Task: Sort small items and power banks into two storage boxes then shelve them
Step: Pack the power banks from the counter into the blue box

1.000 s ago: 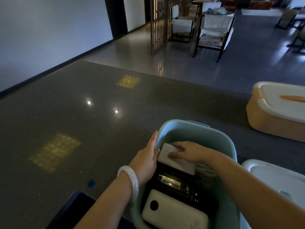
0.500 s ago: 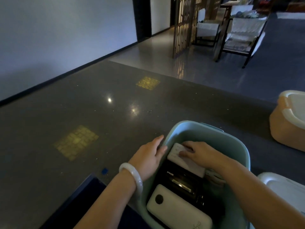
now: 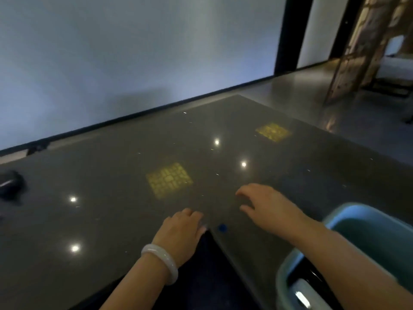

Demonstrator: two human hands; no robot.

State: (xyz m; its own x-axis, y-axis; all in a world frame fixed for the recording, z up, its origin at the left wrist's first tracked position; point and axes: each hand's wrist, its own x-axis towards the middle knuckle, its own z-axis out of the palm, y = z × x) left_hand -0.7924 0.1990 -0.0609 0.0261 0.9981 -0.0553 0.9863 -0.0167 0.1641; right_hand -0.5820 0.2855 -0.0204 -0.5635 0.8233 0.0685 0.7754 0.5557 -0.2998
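blurred frame, no legible writing; teal box (image 3: pixel 348 222)

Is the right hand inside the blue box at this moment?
No, the right hand is over the dark table, left of the blue box.

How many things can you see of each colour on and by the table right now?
Light blue: 1, the storage box
Dark blue: 1, the small dot
White: 2, the bracelet and the power bank in the box
Black: 1, the blurry object at the far left
Total: 5
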